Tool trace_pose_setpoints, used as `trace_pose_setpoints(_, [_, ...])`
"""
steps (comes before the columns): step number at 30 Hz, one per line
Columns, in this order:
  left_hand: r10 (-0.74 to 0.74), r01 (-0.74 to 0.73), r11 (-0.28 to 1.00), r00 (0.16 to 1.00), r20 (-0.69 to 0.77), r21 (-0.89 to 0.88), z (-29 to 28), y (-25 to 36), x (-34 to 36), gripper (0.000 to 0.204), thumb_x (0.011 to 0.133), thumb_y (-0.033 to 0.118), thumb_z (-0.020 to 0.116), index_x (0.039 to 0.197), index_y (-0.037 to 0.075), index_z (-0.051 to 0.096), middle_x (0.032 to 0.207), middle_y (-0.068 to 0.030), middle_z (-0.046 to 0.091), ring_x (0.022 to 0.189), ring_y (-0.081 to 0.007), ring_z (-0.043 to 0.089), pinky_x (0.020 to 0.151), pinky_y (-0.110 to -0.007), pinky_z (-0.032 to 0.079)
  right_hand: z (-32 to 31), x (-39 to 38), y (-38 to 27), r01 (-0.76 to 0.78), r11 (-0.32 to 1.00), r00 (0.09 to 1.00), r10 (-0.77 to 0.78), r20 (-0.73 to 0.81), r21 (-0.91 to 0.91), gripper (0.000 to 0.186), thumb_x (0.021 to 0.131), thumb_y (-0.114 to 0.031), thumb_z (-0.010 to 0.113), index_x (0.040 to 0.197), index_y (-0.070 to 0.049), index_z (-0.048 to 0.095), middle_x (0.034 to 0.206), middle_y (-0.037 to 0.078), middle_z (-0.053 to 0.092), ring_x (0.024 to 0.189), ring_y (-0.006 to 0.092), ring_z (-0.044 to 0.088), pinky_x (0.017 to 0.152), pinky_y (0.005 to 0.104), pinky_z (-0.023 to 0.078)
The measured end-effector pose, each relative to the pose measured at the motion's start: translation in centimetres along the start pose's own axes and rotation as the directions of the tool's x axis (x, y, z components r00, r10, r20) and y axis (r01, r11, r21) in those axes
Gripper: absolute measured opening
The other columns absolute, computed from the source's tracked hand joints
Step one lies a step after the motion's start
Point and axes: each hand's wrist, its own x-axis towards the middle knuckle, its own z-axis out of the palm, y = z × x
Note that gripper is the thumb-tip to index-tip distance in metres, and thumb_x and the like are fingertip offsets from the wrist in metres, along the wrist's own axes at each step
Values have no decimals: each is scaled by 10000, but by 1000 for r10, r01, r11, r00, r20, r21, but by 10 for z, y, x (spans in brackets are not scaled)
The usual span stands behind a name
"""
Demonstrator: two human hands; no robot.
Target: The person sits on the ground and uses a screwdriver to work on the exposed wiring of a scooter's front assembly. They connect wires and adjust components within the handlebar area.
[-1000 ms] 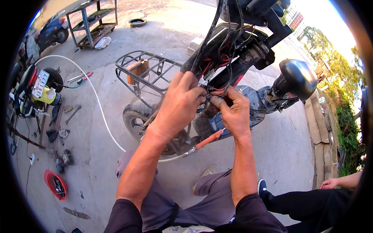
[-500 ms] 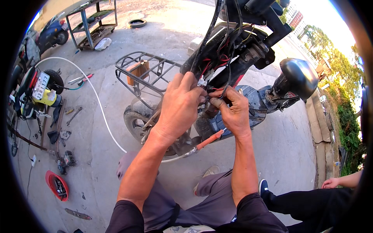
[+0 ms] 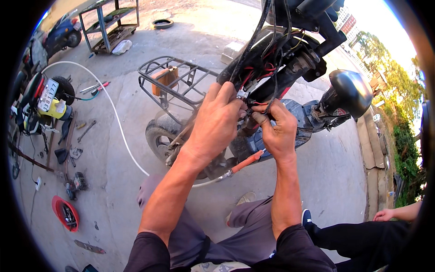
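Observation:
My left hand (image 3: pixel 215 122) is closed at a bundle of wires with a small pale connector (image 3: pixel 243 94), in the opened front of a dark scooter (image 3: pixel 308 61). My right hand (image 3: pixel 276 129) pinches the same wiring (image 3: pixel 256 103) just to the right, with thumb and forefinger close to the left hand's fingertips. Exactly what lies between the fingertips is partly hidden. Below my hands an orange air blow gun (image 3: pixel 246 162) with a white hose lies across the scooter's lower part. A black rear-type wire rack (image 3: pixel 179 75) with an orange-brown block (image 3: pixel 163 79) is behind my left hand.
A metal trolley (image 3: pixel 104 27), a tyre (image 3: pixel 162 23) and other scooters (image 3: pixel 50 99) stand left. Tools (image 3: pixel 87 131) and a red bowl (image 3: pixel 59 208) of parts lie on the concrete. At right are cardboard (image 3: pixel 371 145), bushes and another person's hand (image 3: pixel 384 214) and dark-trousered leg.
Both hands and the scooter sit slightly farther right in the picture. My fingers stay at the same wiring, with only small shifts in their position.

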Motion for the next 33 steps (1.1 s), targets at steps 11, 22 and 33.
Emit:
trace_pose_setpoints(11, [-24,23,998,999,-25,-56,1,1,0,131,861,3,792,991,-15,787,1084,-141,573,1070,-344,545,941,-459,514,1,-3,3,-190,969,981,192,1,156,80,900,26,775,967,25,731,849,108,722,692,169,651,653,317,507])
trace_pose_setpoints(22, [102,-97,992,993,-66,78,9,-9,-4,175,809,-25,799,981,-11,775,1053,-135,576,1036,-337,558,886,-448,532,5,-4,10,-290,940,957,285,50,181,105,906,-34,802,910,37,725,754,99,664,641,146,593,598,330,462])
trace_pose_setpoints(33, [127,-124,991,990,-58,56,5,-14,-5,264,801,-56,804,1061,-19,779,1083,-135,599,1041,-346,581,886,-450,543,19,-6,7,-551,667,824,530,201,501,83,991,-72,775,962,0,749,717,7,689,627,56,600,568,246,449])
